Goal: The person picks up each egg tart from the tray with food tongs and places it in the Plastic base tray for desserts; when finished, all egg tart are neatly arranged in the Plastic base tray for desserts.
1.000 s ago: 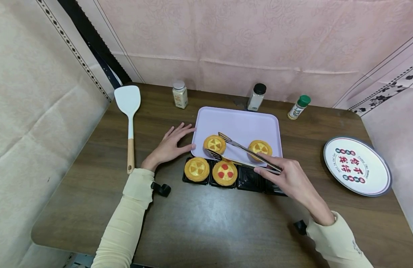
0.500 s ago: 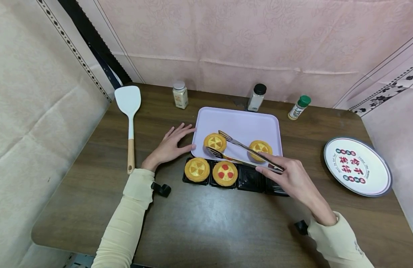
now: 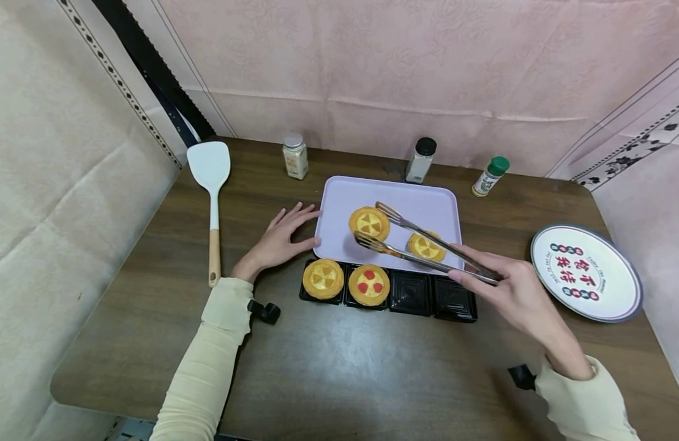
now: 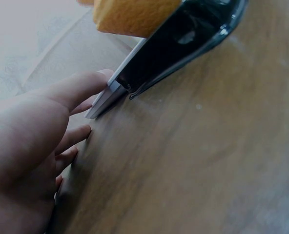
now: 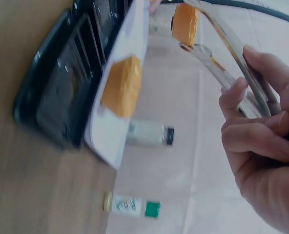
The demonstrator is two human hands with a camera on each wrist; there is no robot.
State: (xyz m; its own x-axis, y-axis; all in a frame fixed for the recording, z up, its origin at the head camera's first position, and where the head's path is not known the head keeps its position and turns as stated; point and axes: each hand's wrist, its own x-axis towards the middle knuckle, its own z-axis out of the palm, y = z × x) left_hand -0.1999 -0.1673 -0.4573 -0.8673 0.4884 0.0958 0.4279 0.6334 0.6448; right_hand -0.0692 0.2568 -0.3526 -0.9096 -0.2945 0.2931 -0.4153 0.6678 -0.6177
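My right hand [image 3: 510, 288] grips metal tongs [image 3: 446, 245], whose tips hold a yellow-topped egg tart [image 3: 369, 223]. In the right wrist view this tart [image 5: 185, 24] hangs raised above the tray. Another yellow-topped tart [image 3: 425, 247] lies on the lilac tray [image 3: 394, 190], partly behind the tongs. My left hand [image 3: 281, 242] has its fingers spread on the table, touching the tray's left edge; the left wrist view shows the thumb [image 4: 86, 87] against that rim. In front is a black compartment tray [image 3: 411, 294], with a yellow tart [image 3: 323, 279] and a red-dotted tart [image 3: 369, 286] in its two left compartments.
A white spatula [image 3: 209, 171] with a wooden handle lies at the left. Along the back stand a grey-capped jar [image 3: 296, 158], a black-capped bottle [image 3: 420, 162] and a green-capped bottle [image 3: 489, 179]. A round plate [image 3: 606, 288] with red characters lies at the right.
My right hand has moved right with the tongs, lifting the left tart off the lilac tray and carrying it rightward. The black tray's right compartment is now uncovered. My left hand has stayed put.
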